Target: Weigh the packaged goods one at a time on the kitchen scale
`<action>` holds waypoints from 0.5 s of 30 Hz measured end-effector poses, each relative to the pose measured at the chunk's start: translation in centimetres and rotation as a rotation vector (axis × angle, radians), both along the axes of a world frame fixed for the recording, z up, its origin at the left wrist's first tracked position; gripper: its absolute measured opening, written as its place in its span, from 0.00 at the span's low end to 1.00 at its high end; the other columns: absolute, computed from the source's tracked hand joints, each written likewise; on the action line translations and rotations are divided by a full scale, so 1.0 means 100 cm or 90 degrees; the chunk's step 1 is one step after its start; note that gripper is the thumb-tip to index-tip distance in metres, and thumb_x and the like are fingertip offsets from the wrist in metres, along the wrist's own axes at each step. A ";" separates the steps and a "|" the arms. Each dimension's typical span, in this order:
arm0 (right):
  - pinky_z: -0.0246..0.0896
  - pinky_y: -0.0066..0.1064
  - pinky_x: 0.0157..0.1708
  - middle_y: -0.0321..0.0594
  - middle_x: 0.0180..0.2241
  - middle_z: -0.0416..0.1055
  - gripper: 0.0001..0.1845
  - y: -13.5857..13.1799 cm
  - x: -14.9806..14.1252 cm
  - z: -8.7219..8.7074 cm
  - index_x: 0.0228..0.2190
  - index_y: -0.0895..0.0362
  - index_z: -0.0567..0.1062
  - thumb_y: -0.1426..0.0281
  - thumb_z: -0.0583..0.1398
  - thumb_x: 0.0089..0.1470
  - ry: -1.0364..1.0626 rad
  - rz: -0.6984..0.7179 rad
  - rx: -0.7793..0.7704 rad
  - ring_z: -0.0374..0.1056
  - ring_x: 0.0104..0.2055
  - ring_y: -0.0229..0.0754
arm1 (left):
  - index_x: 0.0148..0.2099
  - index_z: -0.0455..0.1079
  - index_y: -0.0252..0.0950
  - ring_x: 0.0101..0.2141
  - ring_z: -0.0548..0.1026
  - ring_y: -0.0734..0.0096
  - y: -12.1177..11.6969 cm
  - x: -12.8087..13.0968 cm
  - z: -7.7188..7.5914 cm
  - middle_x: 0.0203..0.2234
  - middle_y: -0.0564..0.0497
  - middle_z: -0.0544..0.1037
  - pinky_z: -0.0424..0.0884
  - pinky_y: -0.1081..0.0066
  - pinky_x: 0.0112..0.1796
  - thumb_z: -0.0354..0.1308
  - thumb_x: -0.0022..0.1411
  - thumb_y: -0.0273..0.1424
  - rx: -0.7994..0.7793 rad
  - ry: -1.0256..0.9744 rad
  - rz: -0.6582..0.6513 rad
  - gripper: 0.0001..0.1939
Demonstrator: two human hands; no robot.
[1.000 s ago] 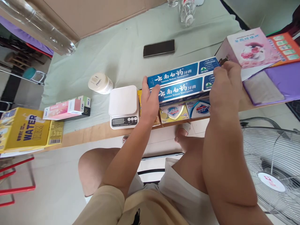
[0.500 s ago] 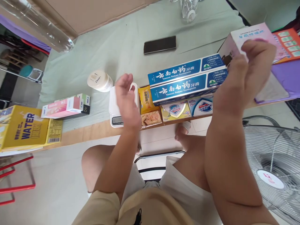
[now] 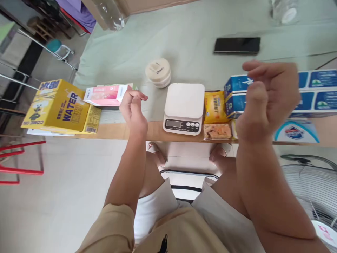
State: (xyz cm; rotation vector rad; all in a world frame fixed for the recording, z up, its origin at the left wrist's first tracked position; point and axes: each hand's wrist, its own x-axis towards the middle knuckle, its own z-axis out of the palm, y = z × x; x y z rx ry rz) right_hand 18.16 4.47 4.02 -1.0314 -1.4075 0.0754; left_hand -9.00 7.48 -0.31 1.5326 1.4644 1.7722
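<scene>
My left hand (image 3: 133, 109) is raised beside a pink box (image 3: 106, 95), fingers loosely bent and thumb apart, with nothing in it. Over two blue toothpaste boxes (image 3: 319, 100) hovers my right hand (image 3: 275, 96), its fingers curled, the thumb apart and the hand empty. It hides the middle of the boxes. Between my hands stands a white kitchen scale (image 3: 185, 102) with a bare platform. Right of the scale lie a yellow soap packet (image 3: 214, 106) and an orange-brown wrapped bar (image 3: 217, 131). A blue-and-white soap box (image 3: 296, 131) sits below the toothpaste.
A cream jar (image 3: 158, 73) stands behind the scale. The black phone (image 3: 237, 45) lies farther back, near a clear bottle (image 3: 285, 12). A yellow WATER carton (image 3: 70, 109) is at the left end. Below the table's right side is a fan (image 3: 310, 186).
The view has swung left. My left hand has moved left from over the scale to beside the pink box. My right hand has shifted left over the toothpaste boxes, its fingers more curled.
</scene>
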 end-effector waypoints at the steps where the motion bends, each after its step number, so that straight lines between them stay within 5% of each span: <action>1: 0.74 0.48 0.59 0.44 0.42 0.79 0.09 0.003 -0.017 0.000 0.40 0.53 0.74 0.67 0.55 0.63 -0.002 0.041 0.005 0.79 0.54 0.47 | 0.32 0.69 0.43 0.35 0.75 0.66 0.003 -0.008 -0.004 0.29 0.52 0.73 0.68 0.54 0.64 0.56 0.69 0.53 0.036 0.002 0.012 0.21; 5: 0.70 0.49 0.66 0.43 0.48 0.79 0.08 0.008 -0.082 0.002 0.44 0.50 0.73 0.66 0.55 0.67 -0.050 0.174 -0.091 0.75 0.60 0.48 | 0.41 0.73 0.42 0.41 0.77 0.65 0.003 -0.041 -0.020 0.35 0.50 0.75 0.73 0.55 0.57 0.54 0.71 0.57 0.120 -0.010 0.074 0.24; 10: 0.71 0.50 0.63 0.45 0.53 0.79 0.11 0.006 -0.142 -0.005 0.49 0.50 0.71 0.67 0.57 0.65 -0.139 0.272 -0.227 0.75 0.60 0.51 | 0.52 0.76 0.41 0.61 0.74 0.58 0.001 -0.081 -0.029 0.54 0.47 0.78 0.67 0.53 0.67 0.53 0.74 0.55 0.157 -0.018 0.121 0.25; 15: 0.72 0.55 0.61 0.48 0.60 0.76 0.18 0.020 -0.189 -0.011 0.52 0.50 0.72 0.66 0.61 0.60 -0.287 0.300 -0.342 0.74 0.61 0.56 | 0.54 0.79 0.40 0.62 0.76 0.57 0.004 -0.099 -0.031 0.55 0.46 0.82 0.72 0.52 0.64 0.53 0.74 0.54 0.130 -0.073 0.115 0.26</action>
